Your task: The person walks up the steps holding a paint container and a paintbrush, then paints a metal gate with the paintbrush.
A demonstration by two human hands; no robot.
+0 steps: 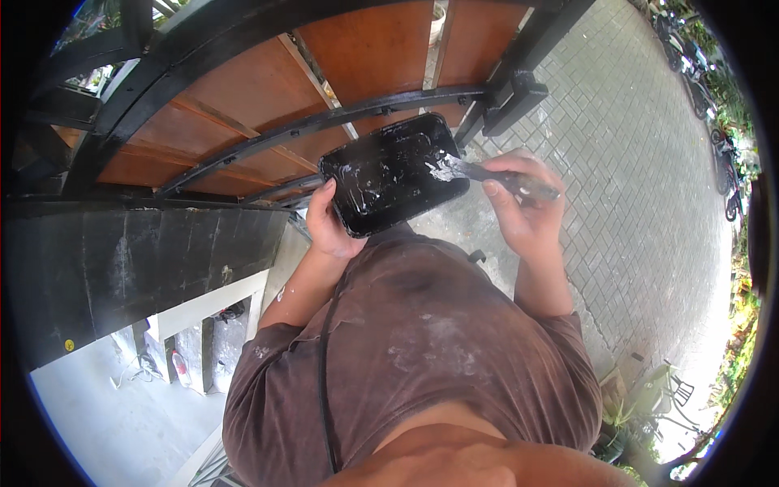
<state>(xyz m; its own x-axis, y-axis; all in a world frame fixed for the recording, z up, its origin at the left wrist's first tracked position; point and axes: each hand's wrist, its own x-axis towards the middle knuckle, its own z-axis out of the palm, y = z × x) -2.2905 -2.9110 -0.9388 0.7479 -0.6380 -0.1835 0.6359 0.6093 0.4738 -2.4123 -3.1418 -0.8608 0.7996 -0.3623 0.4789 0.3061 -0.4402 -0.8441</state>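
My left hand (329,223) grips the near left corner of a black rectangular plastic tray (381,219), thumb over its rim. White smears and small dabs of paste mark the tray's inside. In my right hand (531,213) is a putty knife (507,178) with a dark handle, fingers wrapped round it. Its tip reaches over the tray's right side and is coated with white paste (445,167); whether it touches the tray floor I cannot tell.
Beyond the tray stands a black metal frame (300,126) with reddish-brown panels (369,49). Grey brick paving (625,162) lies to the right, with parked bikes (722,162) at its far edge. A dark wall panel (138,260) and a white ledge (207,304) are at the left.
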